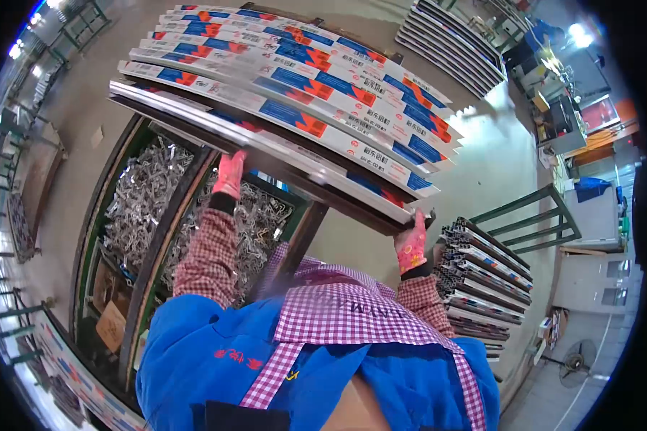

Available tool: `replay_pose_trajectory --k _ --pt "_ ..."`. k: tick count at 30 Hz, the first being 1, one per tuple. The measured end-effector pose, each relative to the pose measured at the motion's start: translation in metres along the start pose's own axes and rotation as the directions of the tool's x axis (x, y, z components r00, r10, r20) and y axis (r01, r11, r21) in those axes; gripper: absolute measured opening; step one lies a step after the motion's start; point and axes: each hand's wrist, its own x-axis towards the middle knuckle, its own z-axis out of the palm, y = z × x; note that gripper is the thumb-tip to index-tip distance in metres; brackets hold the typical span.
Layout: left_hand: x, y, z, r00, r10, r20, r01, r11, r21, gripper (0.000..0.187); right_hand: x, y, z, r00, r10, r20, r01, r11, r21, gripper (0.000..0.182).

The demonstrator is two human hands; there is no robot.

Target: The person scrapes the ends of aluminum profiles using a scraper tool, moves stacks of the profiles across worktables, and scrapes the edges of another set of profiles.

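A long silver metal profile (pixel 266 147) spans the view in front of me, slanting down from upper left to lower right. My left hand (pixel 230 172), in a pink glove, grips its near edge left of the middle. At its right end my right hand (pixel 412 244), in a pink patterned glove, is closed round the profile. The fingers of both hands are partly hidden by it. Just beyond lies a stack of long profiles (pixel 309 97) with white, blue and orange printed wrapping, spread in overlapping rows.
Bins of small metal pieces (pixel 147 179) stand at my left, with dark frames around them. At the right is a pile of dark profiles (pixel 485 276) beside a green metal rack (pixel 528 219). Another profile stack (pixel 453 43) lies farther back. A fan (pixel 576 358) stands at lower right.
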Motion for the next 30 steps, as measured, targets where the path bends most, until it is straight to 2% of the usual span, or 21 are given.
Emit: replay_pose_trajectory --k 2,3,4,5,6,7,8,9,10,12,13,15,16,18,19,21,22,25,26,27,30 --pt "-0.014 0.006 0.016 0.988 -0.132 0.086 0.149 0.960 -0.237 0.042 -0.014 -0.002 -0.002 0.991 -0.086 -0.107 0.097 0.990 0.106 0.048" --pt "-0.005 -0.019 0.016 0.991 -0.049 0.126 0.080 0.964 -0.254 0.041 -0.020 -0.007 0.005 0.985 -0.145 -0.095 0.156 0.980 0.124 0.043" --pt "-0.013 -0.008 0.024 0.988 -0.087 0.124 0.115 0.964 -0.238 0.040 -0.024 -0.014 0.007 0.973 -0.211 -0.090 0.222 0.965 0.138 0.040" --pt "-0.019 0.007 0.029 0.985 -0.120 0.120 0.145 0.964 -0.225 0.040 -0.009 -0.017 -0.007 0.977 -0.214 -0.017 0.213 0.953 0.214 0.037" --pt "-0.019 0.017 0.040 0.983 -0.147 0.114 0.169 0.962 -0.214 0.040 -0.014 -0.027 0.012 0.963 -0.263 -0.054 0.269 0.943 0.198 0.037" --pt "-0.004 0.007 0.040 0.992 -0.101 0.082 0.110 0.987 -0.115 0.039 -0.002 -0.030 0.004 0.960 -0.267 -0.089 0.279 0.946 0.163 0.037" --pt "0.005 -0.005 0.038 0.983 -0.135 0.129 0.159 0.965 -0.208 0.037 0.009 -0.033 -0.004 0.955 -0.268 -0.124 0.283 0.950 0.128 0.036" --pt "0.013 -0.012 0.038 0.985 -0.122 0.120 0.142 0.975 -0.169 0.038 0.011 -0.043 0.001 0.956 -0.260 -0.140 0.266 0.963 0.031 0.038" --pt "0.021 -0.019 0.036 0.988 -0.110 0.108 0.124 0.984 -0.130 0.039 0.029 -0.050 -0.005 0.927 -0.321 -0.197 0.330 0.944 0.015 0.041" --pt "0.032 -0.030 0.032 0.986 -0.120 0.119 0.133 0.986 -0.104 0.039 0.044 -0.078 0.000 0.943 -0.304 -0.133 0.310 0.950 0.024 0.048" --pt "0.034 -0.033 0.029 0.985 -0.093 0.145 0.097 0.995 -0.020 0.041 0.061 -0.086 -0.004 0.942 -0.283 -0.181 0.287 0.958 -0.006 0.045" --pt "0.035 -0.035 0.024 0.966 -0.155 0.208 0.172 0.983 -0.066 0.046 0.097 -0.100 -0.012 0.932 -0.240 -0.272 0.236 0.970 -0.048 0.041" --pt "0.033 -0.028 0.023 0.954 -0.183 0.239 0.208 0.974 -0.086 0.049 0.102 -0.104 -0.002 0.943 -0.243 -0.228 0.235 0.970 -0.062 0.044" --pt "0.028 -0.020 0.027 0.961 -0.195 0.194 0.220 0.969 -0.116 0.054 0.113 -0.110 0.019 0.960 -0.246 -0.137 0.236 0.968 -0.089 0.049" --pt "0.028 -0.020 0.027 0.963 -0.195 0.184 0.219 0.968 -0.123 0.055 0.129 -0.107 0.016 0.953 -0.299 -0.043 0.292 0.948 -0.128 0.054" --pt "0.031 -0.022 0.029 0.973 -0.181 0.146 0.203 0.966 -0.158 0.057 0.139 -0.108 0.014 0.950 -0.275 -0.149 0.246 0.950 -0.191 0.053" --pt "0.032 -0.022 0.025 0.963 -0.193 0.187 0.224 0.962 -0.159 0.057 0.138 -0.106 0.019 0.943 -0.262 -0.203 0.216 0.951 -0.223 0.053" --pt "0.028 -0.014 0.025 0.932 -0.209 0.298 0.269 0.947 -0.176 0.056 0.137 -0.111 0.021 0.953 -0.229 -0.196 0.171 0.947 -0.273 0.051" --pt "0.025 -0.009 0.026 0.933 -0.215 0.289 0.274 0.945 -0.179 0.056 0.137 -0.112 0.024 0.956 -0.220 -0.196 0.158 0.944 -0.290 0.050" --pt "0.020 0.000 0.029 0.935 -0.221 0.278 0.277 0.943 -0.183 0.055 0.139 -0.113 0.021 0.975 -0.182 -0.131 0.145 0.958 -0.249 0.049" --pt "0.020 0.001 0.025 0.924 -0.237 0.300 0.302 0.934 -0.190 0.055 0.151 -0.111 0.015 0.987 -0.124 -0.105 0.102 0.976 -0.190 0.048"
